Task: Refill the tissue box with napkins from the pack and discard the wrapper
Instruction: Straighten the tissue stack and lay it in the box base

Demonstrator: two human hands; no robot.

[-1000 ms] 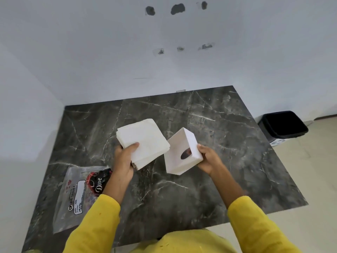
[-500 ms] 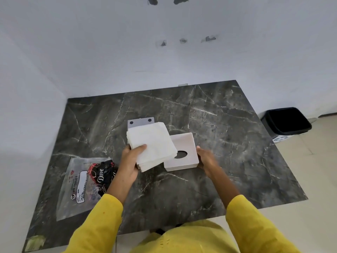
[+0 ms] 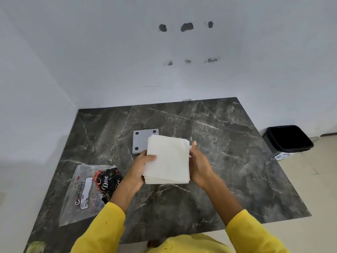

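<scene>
White napkins (image 3: 168, 159), tissue box seemingly beneath.

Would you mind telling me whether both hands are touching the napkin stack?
Touching. In the head view, the left hand has its thumb over the left edge of the napkin stack, and the right hand presses flat against its right edge.

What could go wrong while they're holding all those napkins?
The napkin stack is loose, gripped only at its sides by the left hand and right hand, so sheets could slip or fan out onto the table. The wrapper lies near the table's front left edge; a sleeve might brush it off. The bin sits off to the right, a reach away.
</scene>
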